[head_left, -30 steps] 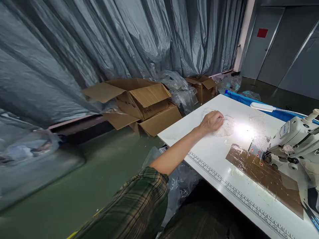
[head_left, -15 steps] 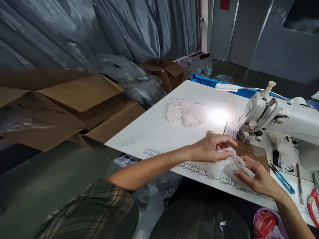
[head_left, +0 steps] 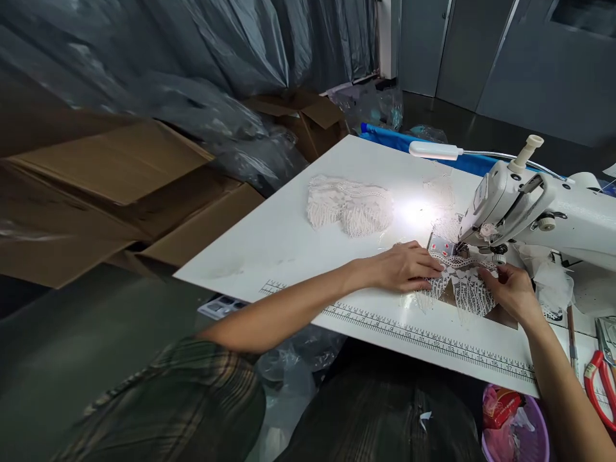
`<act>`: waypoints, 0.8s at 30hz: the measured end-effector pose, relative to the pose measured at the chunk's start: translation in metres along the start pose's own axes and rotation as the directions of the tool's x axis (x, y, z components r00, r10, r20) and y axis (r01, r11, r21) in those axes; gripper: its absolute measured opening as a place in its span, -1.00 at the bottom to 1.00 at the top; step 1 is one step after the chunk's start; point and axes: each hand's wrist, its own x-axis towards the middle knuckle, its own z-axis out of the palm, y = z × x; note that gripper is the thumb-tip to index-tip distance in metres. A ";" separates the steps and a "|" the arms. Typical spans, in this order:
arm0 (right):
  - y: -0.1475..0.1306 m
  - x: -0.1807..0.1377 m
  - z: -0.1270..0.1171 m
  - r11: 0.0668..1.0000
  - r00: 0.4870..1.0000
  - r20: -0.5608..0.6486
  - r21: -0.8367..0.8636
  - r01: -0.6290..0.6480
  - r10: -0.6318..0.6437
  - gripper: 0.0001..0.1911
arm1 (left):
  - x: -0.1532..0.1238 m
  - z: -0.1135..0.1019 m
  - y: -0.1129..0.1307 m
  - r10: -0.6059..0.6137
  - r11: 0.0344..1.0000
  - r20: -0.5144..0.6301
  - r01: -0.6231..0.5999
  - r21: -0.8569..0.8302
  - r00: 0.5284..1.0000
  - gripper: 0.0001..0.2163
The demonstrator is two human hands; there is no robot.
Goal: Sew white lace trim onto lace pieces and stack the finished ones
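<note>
Lace (head_left: 474,298) lies under flat left fingers (head_left: 426,268), apparently pinched by right fingers (head_left: 510,276), near ruler (head_left: 418,339) numeral 13.

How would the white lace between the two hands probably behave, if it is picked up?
The white lace is probably floppy: its lower lobes spread flat over the brown sheet. It seems light for its size, because its mesh is full of gaps. The thin strands could perhaps snag.

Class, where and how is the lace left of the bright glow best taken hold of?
Grip the lace by its far band, from above, probably with the left hand, the nearer one. It lies flat with its top exposed, and the band runs fairly straight, while the near edge splits into loose fringe that might slip.
</note>
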 end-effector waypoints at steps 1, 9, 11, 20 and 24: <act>-0.001 -0.001 0.001 1.000 1.000 -0.024 0.022 0.006 -0.006 -0.56 | 0.000 0.001 0.002 -0.002 1.000 0.011 0.002 -0.013 1.000 -0.84; -0.037 -0.009 0.041 0.842 0.974 0.198 0.504 -0.194 0.106 -0.42 | -0.001 -0.009 0.013 -0.421 0.792 0.090 0.415 -0.448 0.902 -0.33; -0.046 -0.009 0.046 0.853 0.963 0.270 0.499 -0.153 0.015 -0.41 | 0.001 -0.013 0.018 -0.564 0.640 0.203 0.579 -0.505 0.801 -0.20; -0.010 -0.009 0.029 0.819 0.859 0.123 -0.264 0.510 -0.496 -0.61 | 0.008 -0.013 0.036 -0.778 0.499 0.198 0.777 -0.384 0.597 -0.53; -0.001 -0.009 0.039 0.648 0.735 0.188 -0.365 0.668 -0.652 -0.59 | 0.008 -0.011 0.039 -0.809 0.492 0.134 0.785 -0.376 0.572 -0.49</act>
